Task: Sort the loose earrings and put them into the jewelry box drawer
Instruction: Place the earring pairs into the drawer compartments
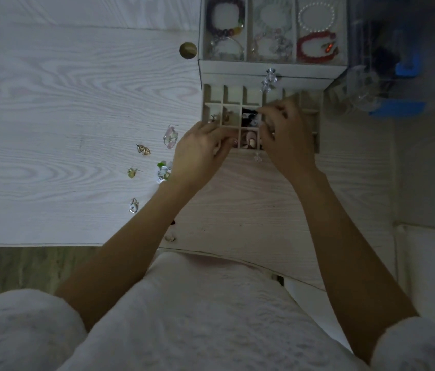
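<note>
Jewelry box drawer (315,121): pale, pulled out toward the person from the box front, divided by thin partitions into a grid of small square compartments. Several compartments near the middle and left hold small pieces, one dark, one pinkish; details are too dim to tell.

Loose earrings, on the surface left of the drawer, scattered apart:
- gold leaf-shaped pair (143,149);
- small yellow-green stud (131,172);
- pink and pale dangling piece (170,136), nearest the drawer;
- clear and green cluster (163,170);
- clear hoop-like piece (133,205), nearest the surface's front edge.
</note>
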